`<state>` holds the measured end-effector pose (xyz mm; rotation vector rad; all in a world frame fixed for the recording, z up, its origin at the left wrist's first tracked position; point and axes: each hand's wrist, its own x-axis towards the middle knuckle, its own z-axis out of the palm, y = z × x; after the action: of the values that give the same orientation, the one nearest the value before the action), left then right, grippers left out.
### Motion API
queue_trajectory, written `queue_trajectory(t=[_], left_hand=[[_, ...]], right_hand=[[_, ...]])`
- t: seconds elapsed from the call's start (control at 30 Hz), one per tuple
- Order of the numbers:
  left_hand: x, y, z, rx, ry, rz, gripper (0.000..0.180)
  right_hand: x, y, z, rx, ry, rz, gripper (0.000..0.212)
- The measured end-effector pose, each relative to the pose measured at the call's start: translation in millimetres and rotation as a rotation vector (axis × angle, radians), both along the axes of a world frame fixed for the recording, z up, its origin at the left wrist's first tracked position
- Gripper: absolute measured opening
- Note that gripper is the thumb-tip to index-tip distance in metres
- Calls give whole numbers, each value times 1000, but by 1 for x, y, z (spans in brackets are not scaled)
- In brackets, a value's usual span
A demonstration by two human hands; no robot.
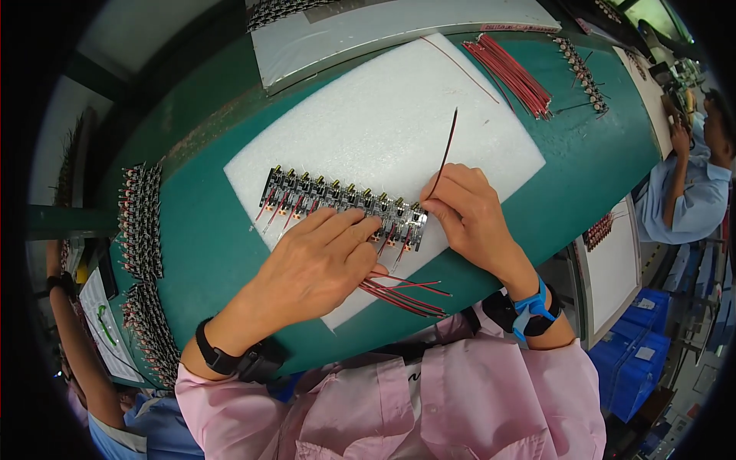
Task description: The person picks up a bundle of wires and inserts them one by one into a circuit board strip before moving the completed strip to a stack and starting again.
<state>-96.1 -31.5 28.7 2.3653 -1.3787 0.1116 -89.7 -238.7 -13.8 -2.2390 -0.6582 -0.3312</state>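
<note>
A strip of small circuit boards (pixel 337 195), each with a brass-coloured threaded fitting on its far edge, lies across a white foam sheet (pixel 368 123). Short red wires stick out from its near side. My left hand (pixel 318 261) rests over the strip's near middle, its fingertips touching the boards. From under its curled fingers a bundle of loose red wires (pixel 406 297) fans out to the right. At the strip's right end, my right hand (pixel 471 218) pinches a thin dark red wire (pixel 446 149) between thumb and forefinger; the wire stands up and away. Its lower end is hidden by the fingers.
Red wires (pixel 510 77) lie bundled at the back right, beside a row of small round parts (pixel 581 75). More board strips (pixel 140 222) are stacked on the green table's (pixel 203 253) left. Blue bins (pixel 632 360) stand at right. Co-workers (pixel 686 184) sit on both sides.
</note>
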Motion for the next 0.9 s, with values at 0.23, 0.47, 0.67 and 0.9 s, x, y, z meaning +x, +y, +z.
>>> queue_trajectory(t=[0.23, 0.47, 0.67, 0.9], left_hand=[[1, 1, 0, -6, 39, -4, 23], [15, 23, 3, -508, 578, 246, 20], [40, 15, 8, -994, 1516, 268, 32], [41, -50, -1, -1023, 1276, 291, 40]], right_hand=[[-1, -1, -4, -36, -107, 17, 10], [-7, -1, -2, -112, -242, 72, 16], [-16, -4, 6, -222, -285, 67, 19], [-9, 10, 28, 211, 134, -20, 12]])
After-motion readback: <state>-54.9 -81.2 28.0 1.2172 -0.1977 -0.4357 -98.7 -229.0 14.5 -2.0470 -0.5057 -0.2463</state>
